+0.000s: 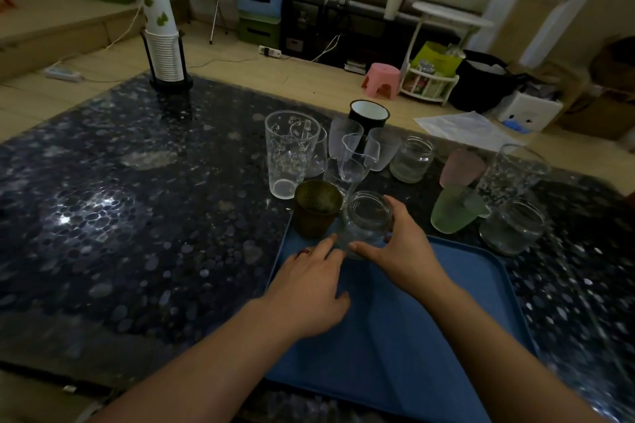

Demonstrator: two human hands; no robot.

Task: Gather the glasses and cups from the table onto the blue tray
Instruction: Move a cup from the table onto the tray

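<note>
A blue tray [429,336] lies on the dark pebble-patterned table [120,216] in front of me. At its far left corner stand a dark olive cup [316,209] and a clear glass jar [367,220]. My right hand [398,251] grips the jar from the right, thumb across its near side. My left hand [309,288] lies flat on the tray, fingers straight, one fingertip touching the jar's base. Beyond the tray stand a tall printed glass [288,153], several clear glasses [354,161], a black mug [369,115], a jar [412,160], a pink cup [462,166] and a green cup [455,209].
Two more clear glasses [515,168] [513,227] stand right of the green cup. A stack of paper cups in a black holder [165,45] stands at the table's far left. Past the table, on the floor, are a pink stool [381,79] and storage boxes.
</note>
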